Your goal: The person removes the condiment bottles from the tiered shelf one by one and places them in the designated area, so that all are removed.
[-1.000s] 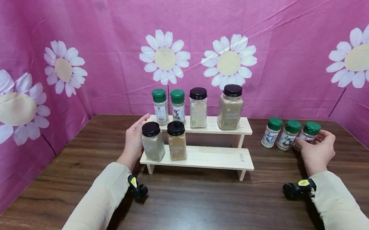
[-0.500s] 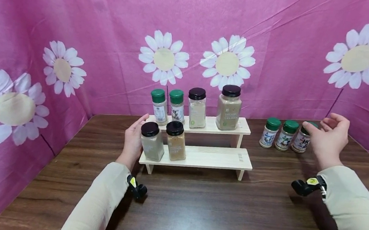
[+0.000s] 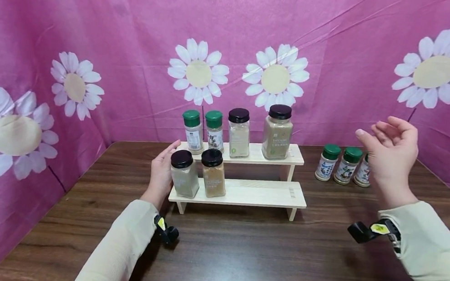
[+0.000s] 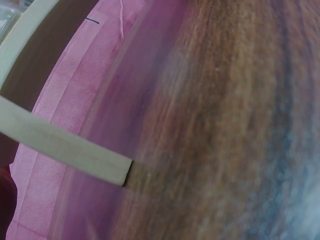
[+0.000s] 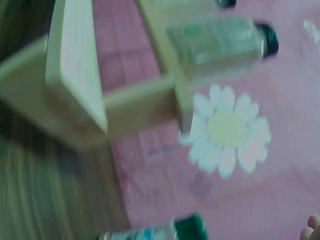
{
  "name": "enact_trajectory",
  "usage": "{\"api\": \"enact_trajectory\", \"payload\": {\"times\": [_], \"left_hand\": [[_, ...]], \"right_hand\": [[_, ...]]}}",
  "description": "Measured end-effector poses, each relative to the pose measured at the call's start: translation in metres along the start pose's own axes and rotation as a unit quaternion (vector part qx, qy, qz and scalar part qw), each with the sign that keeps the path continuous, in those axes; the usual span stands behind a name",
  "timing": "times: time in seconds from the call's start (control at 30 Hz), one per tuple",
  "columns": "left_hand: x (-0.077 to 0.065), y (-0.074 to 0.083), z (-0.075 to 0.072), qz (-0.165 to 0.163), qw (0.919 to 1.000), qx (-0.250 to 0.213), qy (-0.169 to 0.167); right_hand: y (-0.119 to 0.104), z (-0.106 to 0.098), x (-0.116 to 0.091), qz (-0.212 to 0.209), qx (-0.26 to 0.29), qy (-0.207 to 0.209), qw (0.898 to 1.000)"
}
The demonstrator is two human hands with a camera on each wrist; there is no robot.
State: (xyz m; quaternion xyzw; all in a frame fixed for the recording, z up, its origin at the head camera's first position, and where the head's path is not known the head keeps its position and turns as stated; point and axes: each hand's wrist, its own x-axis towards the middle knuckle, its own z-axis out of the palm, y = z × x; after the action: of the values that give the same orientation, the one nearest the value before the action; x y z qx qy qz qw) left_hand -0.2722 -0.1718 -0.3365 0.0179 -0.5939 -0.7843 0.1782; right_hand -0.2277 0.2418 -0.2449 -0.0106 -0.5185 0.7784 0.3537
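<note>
A two-tier wooden rack (image 3: pixel 260 194) stands mid-table. My left hand (image 3: pixel 160 175) rests at its left end, fingers stretched toward the upper shelf; the thumb is hidden behind a black-lidded jar of greyish powder (image 3: pixel 184 177). Beside that jar on the lower shelf is a jar of tan powder (image 3: pixel 213 178). My right hand (image 3: pixel 392 158) hovers with fingers loosely bent and nothing in it, partly covering the rightmost green-capped spice bottle (image 3: pixel 362 173). Two more such bottles, the left one (image 3: pixel 326 165) and the middle one (image 3: pixel 347 167), stand in line with it on the table.
On the upper shelf stand two green-capped spice bottles (image 3: pixel 194 137), a black-lidded jar of pale powder (image 3: pixel 239 137) and a bigger black-lidded jar (image 3: pixel 277 137). A pink flowered cloth (image 3: pixel 140 81) hangs behind the brown table (image 3: pixel 237 261).
My right hand has let go of the rightmost green-capped bottle and risen away from it. That bottle stays beside the other two. The left hand keeps its place at the rack.
</note>
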Motion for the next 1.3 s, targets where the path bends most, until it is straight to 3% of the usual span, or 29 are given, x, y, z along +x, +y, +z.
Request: {"api": "enact_trajectory", "payload": {"times": [0.13,0.33,0.53,0.77,1.1,1.3], "left_hand": [[0.000,0.000,-0.001,-0.002,1.0000,-0.002,-0.001],[-0.002,0.001,0.001,-0.013,0.9999,0.001,0.002],[-0.005,0.002,0.002,-0.014,0.9998,0.012,0.010],[-0.005,0.002,0.000,-0.008,0.9998,0.015,0.003],[-0.004,0.002,0.000,0.005,0.9999,0.008,0.005],[-0.005,0.002,0.000,0.006,0.9999,0.011,0.012]], "right_hand": [[-0.005,0.016,-0.014,-0.012,0.041,-0.026,0.999],[-0.010,0.036,-0.035,-0.019,0.040,-0.075,0.996],[-0.013,0.055,-0.058,-0.027,0.020,-0.136,0.990],[-0.012,0.071,-0.084,-0.013,-0.044,-0.199,0.979],[0.013,0.094,-0.116,0.020,-0.094,-0.266,0.959],[0.036,0.106,-0.137,0.030,-0.141,-0.308,0.940]]}}
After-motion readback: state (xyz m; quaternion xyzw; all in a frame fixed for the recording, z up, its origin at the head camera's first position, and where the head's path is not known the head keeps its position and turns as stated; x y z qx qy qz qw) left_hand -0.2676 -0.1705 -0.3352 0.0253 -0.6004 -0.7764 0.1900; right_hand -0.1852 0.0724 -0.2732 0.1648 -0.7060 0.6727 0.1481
